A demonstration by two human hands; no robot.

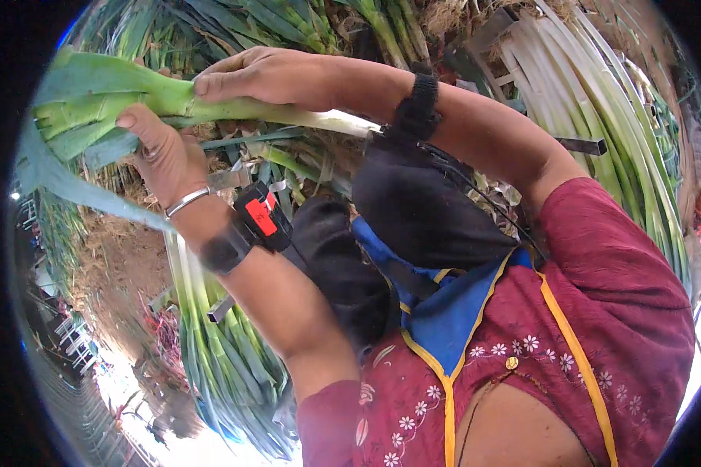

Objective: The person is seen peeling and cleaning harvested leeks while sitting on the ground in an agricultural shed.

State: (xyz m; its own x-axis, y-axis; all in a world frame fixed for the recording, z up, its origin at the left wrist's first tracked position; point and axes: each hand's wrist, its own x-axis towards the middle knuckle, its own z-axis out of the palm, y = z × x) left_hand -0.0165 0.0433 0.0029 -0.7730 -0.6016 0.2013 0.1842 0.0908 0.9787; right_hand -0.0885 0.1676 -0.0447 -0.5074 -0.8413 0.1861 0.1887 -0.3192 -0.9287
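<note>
A long leek (163,97) lies across the upper left, its green leaves fanned toward the left rim and its white shank reaching right, toward my right wrist. My right hand (261,78) is closed over the shank from above, its thumb lying along the stalk. Lower down, my left hand (167,156) grips the leafy part, thumb in front and the other fingers mostly hidden behind the leaves. One loose leaf (93,193) droops past my left wrist. Each wrist wears a black strap, and the left one also has a bracelet (187,201).
A bundle of leeks (592,101) rests at the right by a dark metal bar (582,145). Another bundle (226,358) sits lower left near a second bar (220,309). More leeks (288,23) are heaped along the top. Roots and soil cover the ground (117,257).
</note>
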